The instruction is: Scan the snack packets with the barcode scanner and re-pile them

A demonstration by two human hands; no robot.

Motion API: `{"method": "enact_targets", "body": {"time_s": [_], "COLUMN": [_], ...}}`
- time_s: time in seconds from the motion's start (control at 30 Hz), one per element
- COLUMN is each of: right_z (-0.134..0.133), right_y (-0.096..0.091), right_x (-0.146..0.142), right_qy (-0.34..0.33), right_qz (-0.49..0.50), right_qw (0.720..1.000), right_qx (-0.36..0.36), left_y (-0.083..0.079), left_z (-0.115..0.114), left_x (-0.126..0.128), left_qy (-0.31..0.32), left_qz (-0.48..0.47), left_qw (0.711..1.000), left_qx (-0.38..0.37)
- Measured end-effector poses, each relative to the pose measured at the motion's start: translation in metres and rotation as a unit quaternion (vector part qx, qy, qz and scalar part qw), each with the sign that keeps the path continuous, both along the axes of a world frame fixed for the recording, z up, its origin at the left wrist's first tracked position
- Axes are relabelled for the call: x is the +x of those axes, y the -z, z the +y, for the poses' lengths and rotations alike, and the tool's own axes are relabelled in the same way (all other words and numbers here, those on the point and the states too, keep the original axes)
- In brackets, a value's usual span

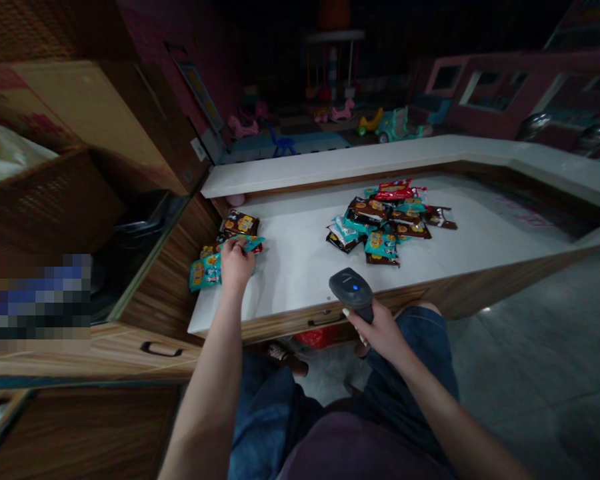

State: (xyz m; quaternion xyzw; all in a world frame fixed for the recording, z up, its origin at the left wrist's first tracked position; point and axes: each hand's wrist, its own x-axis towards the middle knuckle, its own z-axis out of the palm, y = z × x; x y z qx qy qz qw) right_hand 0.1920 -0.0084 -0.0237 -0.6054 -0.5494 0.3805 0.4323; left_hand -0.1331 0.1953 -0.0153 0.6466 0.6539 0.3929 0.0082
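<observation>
Where the white surface (290, 267) meets the wooden cabinet (155, 280) at its left edge, wrapped packets lie in a small pile (209, 251): a teal packet (206, 272) toward the near left corner, a brown packet (241, 222) farther back. My left hand (237, 265) is over this small pile, palm down, fingers bent and narrow, the tips at the teal wrappers; I cannot tell whether they pinch one or only rest on it. To the right, below the near edge, a red bag (316, 337) shows under the drawer (290, 323). My right hand (383, 330), in front of the near edge, is wrapped around the handle of a dark scanner (351, 287), a blue light on its top. The scanner's head stands at the near edge, apart from the packets. Beyond it and to the right, a large pile (390, 223) of overlapping teal and brown packets spreads toward the far edge, with a red packet (394, 191) at its far side and a dark brown wrapper (443, 217) jutting out toward the right edge.
</observation>
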Motion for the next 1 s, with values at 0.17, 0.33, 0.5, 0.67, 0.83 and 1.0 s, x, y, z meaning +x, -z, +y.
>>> {"method": "enact_targets", "body": {"time_s": [0.17,0.33,0.5,0.67,0.83,1.0], "right_z": [0.001,-0.001,-0.006,-0.009,-0.008,-0.007], "right_y": [0.004,0.005,0.008,0.009,0.007,0.008], "right_x": [0.006,0.015,0.029,0.038,0.037,0.029], "right_qy": [0.001,0.012,0.030,0.051,0.047,0.035], "right_qz": [0.012,0.023,0.039,0.053,0.052,0.041], "right_qw": [1.000,1.000,0.999,0.997,0.997,0.998], "right_qx": [-0.004,-0.012,-0.022,-0.025,-0.016,-0.009], "left_y": [-0.007,-0.024,-0.039,-0.044,-0.050,-0.037], "left_z": [-0.002,0.010,0.038,0.054,0.045,0.022], "left_x": [0.054,0.163,0.253,0.274,0.253,0.207], "left_qy": [0.045,0.278,0.424,0.421,0.395,0.294], "left_qz": [-0.029,-0.120,-0.115,-0.070,-0.171,-0.416], "left_qw": [0.997,0.950,0.896,0.904,0.903,0.859], "left_qx": [0.055,0.070,0.059,0.005,0.014,0.040]}}
